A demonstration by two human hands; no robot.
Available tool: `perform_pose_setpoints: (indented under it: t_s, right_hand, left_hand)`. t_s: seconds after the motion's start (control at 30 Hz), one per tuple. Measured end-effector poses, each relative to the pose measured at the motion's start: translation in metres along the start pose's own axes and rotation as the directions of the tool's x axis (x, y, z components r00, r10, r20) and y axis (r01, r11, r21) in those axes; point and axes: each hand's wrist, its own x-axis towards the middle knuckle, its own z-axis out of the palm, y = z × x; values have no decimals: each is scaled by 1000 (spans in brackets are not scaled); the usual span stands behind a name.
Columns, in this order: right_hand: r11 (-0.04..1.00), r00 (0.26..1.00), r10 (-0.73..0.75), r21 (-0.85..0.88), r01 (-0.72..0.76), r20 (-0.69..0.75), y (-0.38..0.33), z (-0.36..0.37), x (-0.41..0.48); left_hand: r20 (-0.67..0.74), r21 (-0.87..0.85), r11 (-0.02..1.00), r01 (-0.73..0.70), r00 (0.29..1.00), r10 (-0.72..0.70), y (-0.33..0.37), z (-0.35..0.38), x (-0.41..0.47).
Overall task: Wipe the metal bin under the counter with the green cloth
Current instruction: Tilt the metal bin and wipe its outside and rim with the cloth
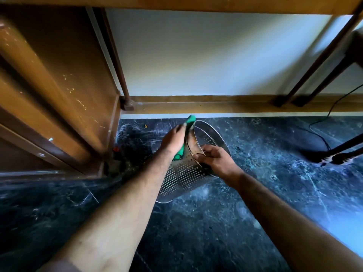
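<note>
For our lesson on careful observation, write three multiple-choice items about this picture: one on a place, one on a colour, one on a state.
1. Where is the perforated round metal bin?
A. On the dark marbled stone floor
B. On a shelf
C. Hung on the wall

2. What colour is the cloth under the left hand?
A. Red
B. Green
C. White

3. How does the bin stand?
A. Upright
B. Upside down
C. Tilted, open mouth facing away from the camera

Answers: 1 A, its lower edge meets the floor. 2 B, green shows beyond the fingertips and beneath the palm. 3 C, the right hand grips its rim, holding it tipped.
</note>
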Motion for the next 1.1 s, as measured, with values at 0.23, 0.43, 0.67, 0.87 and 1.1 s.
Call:
perform_pose_setpoints:
  t_s: [0.23, 0.43, 0.67, 0.87, 1.1]
  right_hand:
    - [1000, 968, 7, 8, -6, -251, -7, -3, 11]
    - [994, 953, 99, 81, -79, -287, 3, -8, 8]
    - [931, 989, -121, -356, 85, -81, -4, 8, 6]
    - [777, 977, -206, -617, 128, -56, -12, 5, 15]
    - [615, 969, -242, -781, 113, -50, -19, 8, 26]
  left_hand:
    - [-33, 102, 927, -360, 930, 365, -29, 21, -45]
    - [-178, 237, 969, -63, 978, 108, -100, 3, -41]
    - [92, -102, 973, 208, 976, -199, -26, -7, -11]
    - [-126, -170, 978, -117, 987, 96, 45, 4, -22]
    - [-261, -486, 858, -166, 965, 39, 28, -13, -41]
